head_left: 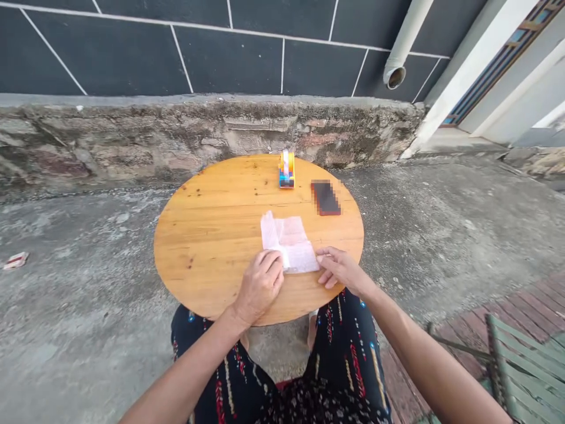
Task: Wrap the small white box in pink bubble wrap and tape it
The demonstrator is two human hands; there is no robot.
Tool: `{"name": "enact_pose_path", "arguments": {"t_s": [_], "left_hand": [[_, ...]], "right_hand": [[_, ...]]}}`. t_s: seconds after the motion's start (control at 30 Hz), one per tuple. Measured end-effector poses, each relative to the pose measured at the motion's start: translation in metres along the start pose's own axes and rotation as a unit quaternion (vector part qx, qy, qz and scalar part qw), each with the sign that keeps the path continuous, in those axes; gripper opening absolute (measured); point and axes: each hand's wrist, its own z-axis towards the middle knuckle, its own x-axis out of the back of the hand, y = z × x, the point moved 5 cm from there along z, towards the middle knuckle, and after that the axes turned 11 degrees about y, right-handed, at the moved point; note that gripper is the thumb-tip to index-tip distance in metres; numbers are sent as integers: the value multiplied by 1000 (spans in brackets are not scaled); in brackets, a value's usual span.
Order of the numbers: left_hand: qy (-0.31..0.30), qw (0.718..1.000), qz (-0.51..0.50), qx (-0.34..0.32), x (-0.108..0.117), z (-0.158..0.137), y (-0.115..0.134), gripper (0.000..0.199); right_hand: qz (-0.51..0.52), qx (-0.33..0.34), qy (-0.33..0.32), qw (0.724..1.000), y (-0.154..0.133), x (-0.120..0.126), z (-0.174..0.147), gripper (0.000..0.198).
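A thin, whitish, see-through sheet [295, 244] lies on the round wooden table [207, 235], with crease lines across it and its far left corner raised. I cannot tell whether it is paper or plastic. My left hand [260, 282] is closed over the sheet's near left edge, its fingers curled and the thumb hidden. At the near right corner, my right hand [338, 268] has its thumb and forefinger together on the sheet's edge, the other fingers loosely bent over the table.
A yellow and blue tape dispenser [286, 171] stands near the far table edge. Right of it lies a dark phone-like slab [326, 197], blurred, with a red edge. Beyond is a stone wall base [198, 141]. A green slatted chair [525, 365] stands at lower right.
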Motion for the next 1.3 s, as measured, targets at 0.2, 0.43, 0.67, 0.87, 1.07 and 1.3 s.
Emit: {"name": "enact_pose_path", "arguments": {"t_s": [0.2,0.43,0.67,0.87,1.07,1.3], "left_hand": [[11,1000,-15,-2,0,0,-2,20],[-11,1000,-21,-13,1,2,-4,18],[-54,998,-8,-40,2,4,-5,24],[-136,989,26,-51,3,11,-3,33],[-182,981,50,-52,2,18,1,32],[-188,980,52,-28,2,18,1,25]], "right_hand": [[85,-73,-107,988,-6,-18,0,44],[8,-53,-117,992,-17,-26,14,41],[-135,37,-23,990,-17,-34,30,34],[-201,133,104,965,-26,-37,24,29],[-224,176,168,944,-34,-44,18,26],[-182,228,164,942,-37,-49,6,21]]}}
